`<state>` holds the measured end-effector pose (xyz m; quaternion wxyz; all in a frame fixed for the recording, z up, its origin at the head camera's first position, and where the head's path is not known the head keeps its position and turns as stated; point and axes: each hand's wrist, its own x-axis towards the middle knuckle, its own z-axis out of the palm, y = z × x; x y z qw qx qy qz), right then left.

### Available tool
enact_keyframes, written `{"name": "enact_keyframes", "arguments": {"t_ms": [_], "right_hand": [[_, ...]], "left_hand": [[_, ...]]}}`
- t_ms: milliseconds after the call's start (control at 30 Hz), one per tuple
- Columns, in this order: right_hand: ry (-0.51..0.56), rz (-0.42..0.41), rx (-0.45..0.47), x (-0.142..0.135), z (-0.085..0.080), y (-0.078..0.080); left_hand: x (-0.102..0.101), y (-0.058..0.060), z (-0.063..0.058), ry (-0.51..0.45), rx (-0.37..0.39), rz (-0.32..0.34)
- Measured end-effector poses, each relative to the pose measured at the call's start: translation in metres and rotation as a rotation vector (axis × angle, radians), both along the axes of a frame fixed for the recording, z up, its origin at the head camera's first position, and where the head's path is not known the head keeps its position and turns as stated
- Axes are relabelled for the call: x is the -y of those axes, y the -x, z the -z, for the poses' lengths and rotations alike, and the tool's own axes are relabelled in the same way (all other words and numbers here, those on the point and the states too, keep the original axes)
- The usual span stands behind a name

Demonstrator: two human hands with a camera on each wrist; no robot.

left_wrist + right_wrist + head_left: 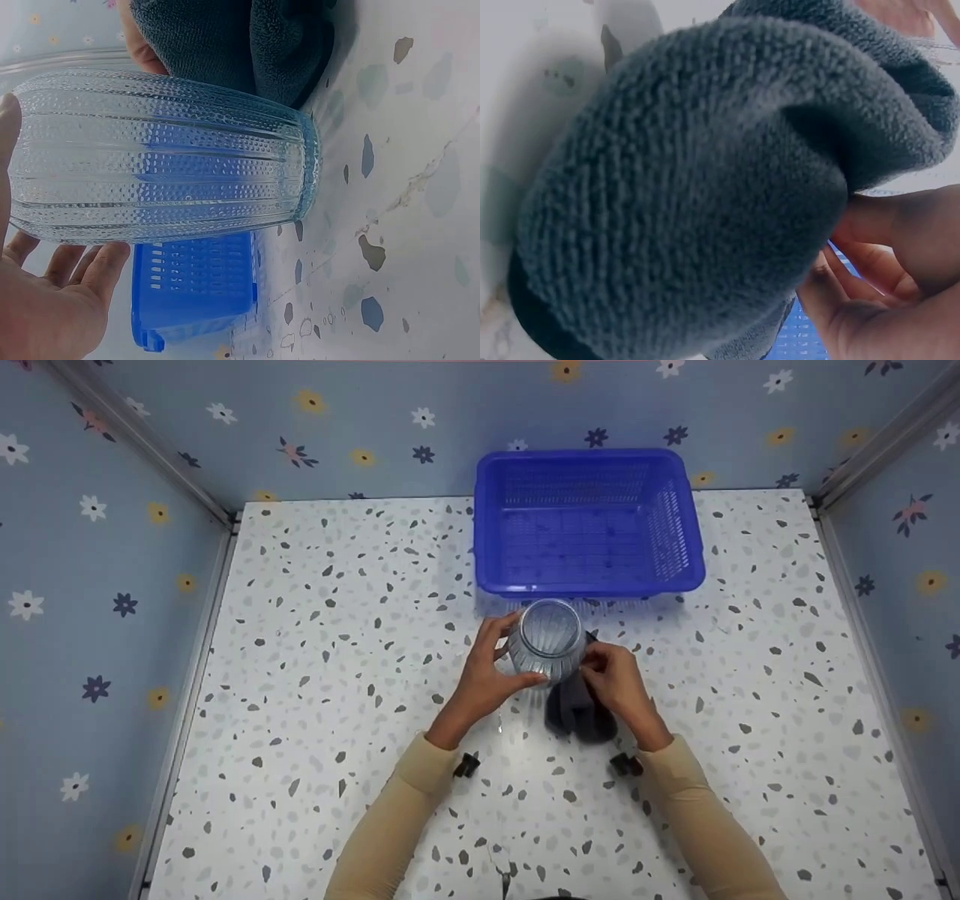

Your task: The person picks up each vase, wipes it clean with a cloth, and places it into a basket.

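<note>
1. Tan sleeves [394,821] come in over the near edge of the surface [337,607] and end at the wrists, so both grips are bare, likely a help in feeling slick glass.
2. Left grip [486,679] is spread about as wide as the jar [551,643] and has hold of it, thumb on the near side, fingers round the left; such a broad body seems to call for that span.
3. Mouth up, the jar is about midway between the surface's left and right edges, just off the basket's near edge. Held so, its sides are probably easy to get at. Whether its base touches the surface, I cannot tell.
4. Right grip [619,679] is nearly closed, pinching the cloth [577,714] between thumb and fingers; a pinch seems enough for soft fabric.
5. Dark and folded over, the cloth bulges toward the surface's near edge, right beside the jar.
6. Blue basket [589,587] sits at the surface's far edge, right of middle, presumably leaving both arms room.
</note>
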<state>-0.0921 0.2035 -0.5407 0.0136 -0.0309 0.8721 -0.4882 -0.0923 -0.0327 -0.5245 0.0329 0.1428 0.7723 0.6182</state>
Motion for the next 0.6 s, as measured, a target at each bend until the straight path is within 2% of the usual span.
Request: {"name": "enact_keyframes", "arguments": {"t_ms": [167, 433, 600], "right_hand": [[0.058, 0.044, -0.015, -0.002, -0.011, -0.005], [0.153, 0.088, -0.089, -0.003, -0.044, -0.011], [0.199, 0.113, -0.174, 0.001, -0.061, -0.014]], "left_hand": [[0.0, 0.0, -0.001, -0.009, 0.003, -0.001], [0.0, 0.0, -0.001, -0.017, 0.012, 0.0], [0.0, 0.0, -0.001, -0.022, 0.015, -0.001]]}}
